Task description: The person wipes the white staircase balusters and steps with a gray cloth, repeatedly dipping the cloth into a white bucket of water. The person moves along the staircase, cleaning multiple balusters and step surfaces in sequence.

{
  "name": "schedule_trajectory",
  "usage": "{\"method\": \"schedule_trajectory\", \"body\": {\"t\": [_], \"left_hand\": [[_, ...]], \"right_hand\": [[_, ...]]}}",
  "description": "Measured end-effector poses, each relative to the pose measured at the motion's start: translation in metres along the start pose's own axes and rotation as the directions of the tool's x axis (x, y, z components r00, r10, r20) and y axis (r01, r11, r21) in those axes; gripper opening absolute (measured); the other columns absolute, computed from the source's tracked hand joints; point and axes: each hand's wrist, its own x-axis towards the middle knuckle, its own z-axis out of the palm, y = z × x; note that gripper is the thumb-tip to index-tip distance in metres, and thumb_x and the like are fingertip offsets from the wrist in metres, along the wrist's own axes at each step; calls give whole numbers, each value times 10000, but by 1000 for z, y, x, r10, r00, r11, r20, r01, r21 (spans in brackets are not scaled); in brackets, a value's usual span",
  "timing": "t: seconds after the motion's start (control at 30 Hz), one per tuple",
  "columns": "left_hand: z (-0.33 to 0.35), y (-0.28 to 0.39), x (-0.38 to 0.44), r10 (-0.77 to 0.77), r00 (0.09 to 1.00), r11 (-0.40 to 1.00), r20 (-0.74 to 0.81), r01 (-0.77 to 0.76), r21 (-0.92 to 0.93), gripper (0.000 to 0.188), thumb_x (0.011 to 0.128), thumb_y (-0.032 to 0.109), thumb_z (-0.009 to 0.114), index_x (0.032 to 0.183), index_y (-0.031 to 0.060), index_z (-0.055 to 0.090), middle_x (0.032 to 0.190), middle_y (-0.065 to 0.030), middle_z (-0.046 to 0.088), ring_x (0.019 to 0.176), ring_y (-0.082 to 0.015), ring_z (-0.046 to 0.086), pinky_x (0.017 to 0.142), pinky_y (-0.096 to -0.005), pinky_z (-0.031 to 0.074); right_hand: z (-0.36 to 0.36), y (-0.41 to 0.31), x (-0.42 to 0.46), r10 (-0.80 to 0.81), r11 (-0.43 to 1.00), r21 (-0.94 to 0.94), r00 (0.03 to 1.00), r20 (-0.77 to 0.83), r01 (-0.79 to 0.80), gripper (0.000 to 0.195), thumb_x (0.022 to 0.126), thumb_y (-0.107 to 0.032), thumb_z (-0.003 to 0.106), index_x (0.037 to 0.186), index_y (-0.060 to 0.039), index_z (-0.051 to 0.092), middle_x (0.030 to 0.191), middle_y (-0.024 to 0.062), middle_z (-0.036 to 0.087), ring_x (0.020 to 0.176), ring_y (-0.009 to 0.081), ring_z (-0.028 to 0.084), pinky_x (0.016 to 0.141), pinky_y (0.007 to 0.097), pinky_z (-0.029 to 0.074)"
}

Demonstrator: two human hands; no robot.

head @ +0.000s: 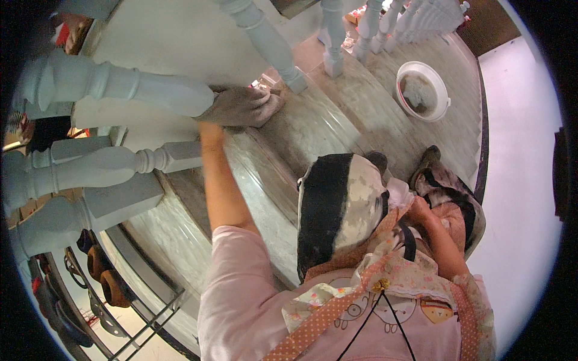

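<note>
My left arm reaches out to the base of a pale grey baluster (176,94). My left hand (211,121) is mostly hidden by a dark grey cloth (246,107), which lies around the baluster's foot at the stair edge; the fingers cannot be made out. Near my lap, my right hand (417,211) is closed on a whitish, crumpled cloth or bag (399,193), next to my knees. A white plastic bucket (437,110) of murky, foamy water stands on the step at the upper right.
Marble-look stairs (253,194) run diagonally beneath me. More balusters (333,40) line the upper edge, and others (113,164) stand at left. A white wall (517,135) borders the right side. Below the stairs at lower left is a metal rack (97,307) with shoes.
</note>
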Motion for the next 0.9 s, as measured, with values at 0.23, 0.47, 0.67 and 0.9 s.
{"method": "schedule_trajectory", "body": {"t": [0.23, 0.47, 0.67, 0.9], "left_hand": [[0, 3, 21, -332, 939, 885, -91, 277, -373, 454, 832, 238, 622, 1227, 49, 504, 1221, -88, 537, 1088, -265, 514, 897, -356, 436], [47, -60, 27, 179, 886, 832, -429, 97, 546, 443, 854, 295, 595, 1242, 97, 516, 1250, -76, 538, 1116, -279, 516, 882, -367, 446], [19, -33, 18, 99, 902, 952, -421, 37, 303, 441, 854, 258, 597, 1242, 72, 503, 1232, -79, 537, 1101, -258, 515, 900, -363, 433], [3, 48, -24, -277, 957, 825, -85, 191, -532, 440, 853, 215, 599, 1242, 42, 487, 1211, -83, 535, 1084, -233, 513, 921, -358, 418]], "right_hand": [[-11, -26, -9, 97, 995, -11, 995, 17, -97, 212, 821, -174, 568, 928, -2, 630, 883, 223, 632, 831, 389, 606, 716, 455, 471], [-3, -5, -3, 34, 999, -24, 999, -6, -34, 182, 803, -180, 555, 840, -15, 623, 827, 235, 612, 758, 404, 590, 664, 475, 450], [-24, -51, -5, 64, 997, -37, 996, 62, -62, 146, 784, -169, 584, 830, -34, 615, 836, 218, 622, 793, 390, 602, 689, 446, 472], [-1, -18, -5, -18, 998, 59, 991, -129, 26, 167, 785, -164, 580, 840, -11, 621, 854, 223, 626, 824, 395, 604, 708, 449, 479]]}}
